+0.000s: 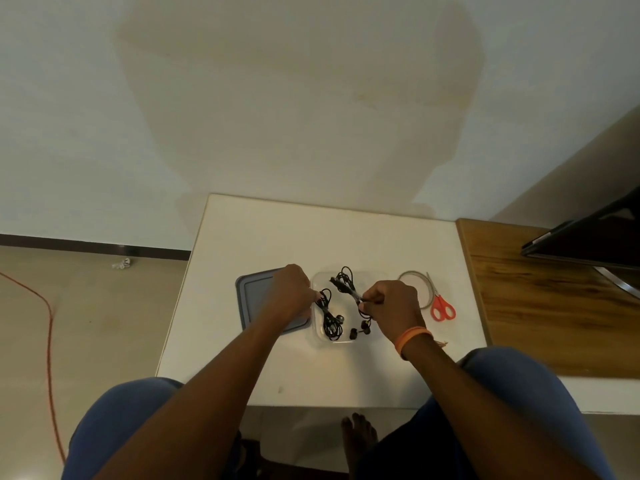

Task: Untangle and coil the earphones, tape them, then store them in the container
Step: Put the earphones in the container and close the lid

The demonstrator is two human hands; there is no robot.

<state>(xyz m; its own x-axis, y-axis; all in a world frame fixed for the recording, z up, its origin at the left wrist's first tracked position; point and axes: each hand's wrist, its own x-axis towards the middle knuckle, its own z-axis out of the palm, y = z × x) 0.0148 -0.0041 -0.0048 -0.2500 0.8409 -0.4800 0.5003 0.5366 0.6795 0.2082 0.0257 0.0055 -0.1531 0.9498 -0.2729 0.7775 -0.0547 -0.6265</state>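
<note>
A clear plastic container [320, 341] sits on the white table, with its grey lid [254, 292] lying to its left. Black earphone bundles hang over the container. My left hand [291, 289] pinches one coiled black earphone set [330, 322] at its top, over the container's left side. My right hand [391, 304] grips a second black earphone set [346, 284] by its middle, its loops sticking up and its earbuds [360, 329] dangling below. A roll of clear tape [415, 289] lies right of the container.
Red-handled scissors [441, 306] lie next to the tape roll. The white table [311, 233] butts against a wooden surface [554, 306] on the right that bears a dark screen [595, 237]. My knees flank the table's front edge. An orange cable [50, 323] runs across the floor at left.
</note>
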